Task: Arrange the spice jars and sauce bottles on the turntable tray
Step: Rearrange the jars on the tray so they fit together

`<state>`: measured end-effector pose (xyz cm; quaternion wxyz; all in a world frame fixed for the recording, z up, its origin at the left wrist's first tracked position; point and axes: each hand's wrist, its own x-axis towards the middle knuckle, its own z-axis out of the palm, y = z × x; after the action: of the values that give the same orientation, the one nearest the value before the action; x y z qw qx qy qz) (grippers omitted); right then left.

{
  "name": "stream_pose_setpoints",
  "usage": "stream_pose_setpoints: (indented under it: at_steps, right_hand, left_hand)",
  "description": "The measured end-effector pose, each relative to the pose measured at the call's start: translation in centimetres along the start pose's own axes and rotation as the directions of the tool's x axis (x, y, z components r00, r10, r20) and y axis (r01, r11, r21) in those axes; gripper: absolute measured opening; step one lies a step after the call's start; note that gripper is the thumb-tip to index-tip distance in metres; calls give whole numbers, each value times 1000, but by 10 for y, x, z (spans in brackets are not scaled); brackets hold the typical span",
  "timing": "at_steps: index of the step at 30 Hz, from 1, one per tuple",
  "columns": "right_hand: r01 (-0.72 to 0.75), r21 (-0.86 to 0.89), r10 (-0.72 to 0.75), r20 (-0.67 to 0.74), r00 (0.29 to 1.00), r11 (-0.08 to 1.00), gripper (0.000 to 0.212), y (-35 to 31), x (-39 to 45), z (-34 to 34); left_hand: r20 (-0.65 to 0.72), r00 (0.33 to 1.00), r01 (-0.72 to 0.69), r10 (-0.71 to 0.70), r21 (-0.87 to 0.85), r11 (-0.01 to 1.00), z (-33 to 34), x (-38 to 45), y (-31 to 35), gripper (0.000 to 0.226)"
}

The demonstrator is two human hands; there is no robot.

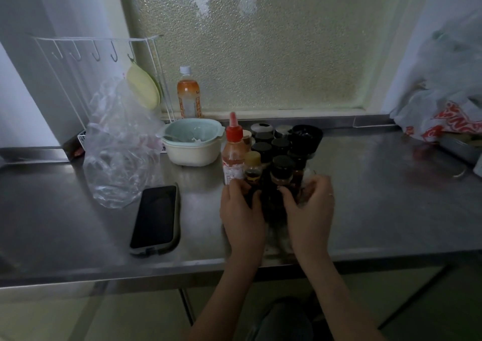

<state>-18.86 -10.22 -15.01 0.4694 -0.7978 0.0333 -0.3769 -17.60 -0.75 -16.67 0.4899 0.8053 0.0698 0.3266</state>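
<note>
A tight cluster stands mid-counter: a red-capped sauce bottle (pixel 234 152), a small yellow-capped bottle (pixel 253 168), several black-lidded spice jars (pixel 281 167) and a black tub (pixel 306 137) behind. They stand on a clear turntable tray (pixel 311 173), of which only a faint rim shows at the right. My left hand (pixel 242 210) curls around the cluster's front left, against the bases of the two bottles. My right hand (pixel 309 205) wraps the front right, fingers on the clear rim. The sauce bottle's tip is blurred. My hands hide the tray's front.
A phone (pixel 155 218) lies left of my hands, beside a crumpled clear bag (pixel 117 152). Stacked bowls (pixel 193 145) and a drink bottle (pixel 188 95) stand behind. A white wire rack (pixel 104 53) is at back left, plastic bags (pixel 443 111) at far right. The steel counter edge (pixel 156 270) runs near me.
</note>
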Motion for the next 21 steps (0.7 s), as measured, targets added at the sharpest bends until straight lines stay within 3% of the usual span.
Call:
stream_pose_setpoints:
  at_steps: [3,6,10,14,16,21]
  right_hand:
    - [-39,-38,40,29,999,999,42,14,6,-6]
    - [-55,-103,68,129,989,993,49,18,8,-3]
    - [-37,-265,83,161,983,963,45,12,9,7]
    - [-43,-270,87,156,984,962,39,10,9,15]
    - [-50,-254,96,174,980,966,38,14,10,13]
    - [-29,13,27,162,986,999,24,24,7,-1]
  left_hand:
    - [-37,999,23,-20,60,998,0,2,0,12]
    - [-10,1000,24,-24,5,1000,0,4,-2,15]
    - [19,999,28,-27,-33,999,1,4,-4,18]
    - [40,999,25,-24,-40,999,0,2,0,14]
    - [35,999,42,-39,-79,996,-1,2,2,11]
    - [-58,990,121,-132,-171,978,-3,3,1,8]
